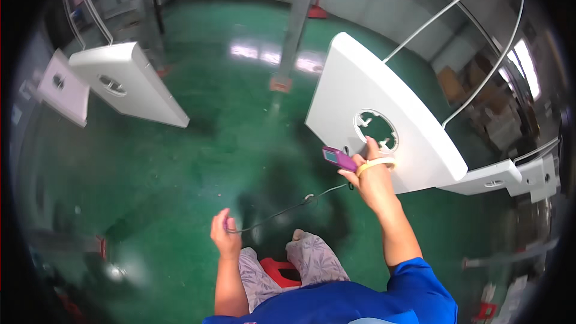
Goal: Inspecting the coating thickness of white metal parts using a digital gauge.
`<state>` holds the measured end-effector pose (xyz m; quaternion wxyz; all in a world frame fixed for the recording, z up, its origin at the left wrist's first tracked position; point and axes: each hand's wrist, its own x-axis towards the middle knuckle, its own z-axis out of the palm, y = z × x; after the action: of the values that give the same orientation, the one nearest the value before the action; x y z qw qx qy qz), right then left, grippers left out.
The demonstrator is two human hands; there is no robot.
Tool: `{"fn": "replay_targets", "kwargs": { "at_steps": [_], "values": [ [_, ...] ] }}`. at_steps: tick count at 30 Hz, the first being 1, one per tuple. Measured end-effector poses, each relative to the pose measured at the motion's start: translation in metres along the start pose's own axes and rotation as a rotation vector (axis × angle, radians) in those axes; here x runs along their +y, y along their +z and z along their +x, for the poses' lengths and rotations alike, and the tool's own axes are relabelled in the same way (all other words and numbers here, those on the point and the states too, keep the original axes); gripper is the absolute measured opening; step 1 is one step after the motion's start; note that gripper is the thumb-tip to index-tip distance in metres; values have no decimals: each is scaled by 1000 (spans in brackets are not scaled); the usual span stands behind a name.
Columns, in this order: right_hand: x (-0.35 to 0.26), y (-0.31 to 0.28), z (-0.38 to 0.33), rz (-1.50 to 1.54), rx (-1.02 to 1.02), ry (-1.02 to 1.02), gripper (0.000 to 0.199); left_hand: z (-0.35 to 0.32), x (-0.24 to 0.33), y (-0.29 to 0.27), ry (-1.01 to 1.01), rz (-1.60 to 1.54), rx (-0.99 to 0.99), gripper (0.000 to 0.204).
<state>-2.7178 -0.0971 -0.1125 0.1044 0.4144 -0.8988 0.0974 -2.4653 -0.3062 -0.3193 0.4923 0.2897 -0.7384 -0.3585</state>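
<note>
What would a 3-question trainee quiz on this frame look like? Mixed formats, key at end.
1. True or false: the right hand holds a small purple device up against the hanging white panel.
2. Multiple choice: the left hand grips A) a roll of tape, B) the end of a thin dark cable, C) a red stool.
3. Fill in: the panel next to the right hand has a ____ cut-out.

Key: 1 true. 2 B; the cable runs from the left hand up toward the device. 3 round.
</note>
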Motion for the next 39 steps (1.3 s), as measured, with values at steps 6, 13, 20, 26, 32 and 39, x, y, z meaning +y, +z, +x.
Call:
{"fn": "replay_targets", "kwargs": {
  "at_steps": [6,13,20,26,32,39],
  "values": [
    [15,-24,-19,322,-27,56,44,9,-61,-114,-499,-379,872,37],
    [38,-20,-32,637,-59,-56,64,-22,-86,-247,-493,-662,1296,37],
    [32,-8,-55,806,-100,-238,86,5,100,-88,53,-230,414,28],
    [-14,-6,-66,1049,-139,-332,83,15,190,11,801,132,74,36],
    [-37,4,-69,1359,-239,-393,61,27,189,23,815,291,137,40],
    [-58,-7,-77,1356,-255,-438,50,31,173,4,828,322,222,37]
  ]
}}
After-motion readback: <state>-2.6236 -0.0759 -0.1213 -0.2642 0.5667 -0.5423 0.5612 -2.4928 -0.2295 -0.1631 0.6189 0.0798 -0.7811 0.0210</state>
